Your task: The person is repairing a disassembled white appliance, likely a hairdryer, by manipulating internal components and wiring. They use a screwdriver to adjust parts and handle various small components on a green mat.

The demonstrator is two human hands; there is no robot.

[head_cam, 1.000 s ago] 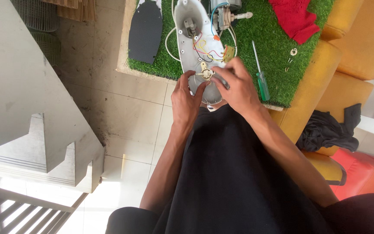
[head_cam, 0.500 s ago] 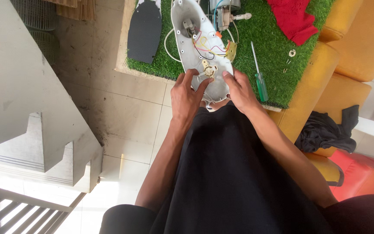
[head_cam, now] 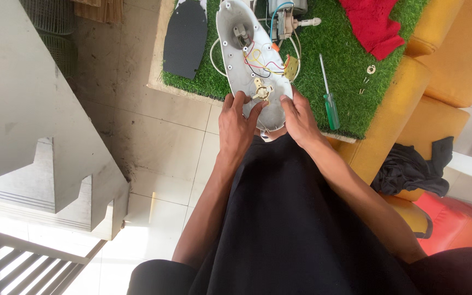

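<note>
While both hands grip it, white housing (head_cam: 249, 60) lies between left hand (head_cam: 237, 128); right hand (head_cam: 300, 120).

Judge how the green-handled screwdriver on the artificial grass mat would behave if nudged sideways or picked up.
The screwdriver looks stiff: a thin straight metal shaft and a solid green handle. Its handle seems rounded, so it might roll, though the grass mat would probably damp that. It likely lifts easily, with the handle end heavier.

Low surface (head_cam: 159, 60) covered in green artificial grass, on it a white plastic housing (head_cam: 239, 52) with coloured wires, a dark grey oval plate (head_cam: 186, 38), a green-handled screwdriver (head_cam: 329, 98), a red cloth (head_cam: 371, 24), small screws (head_cam: 366, 82), a small motor (head_cam: 289, 19)
</note>
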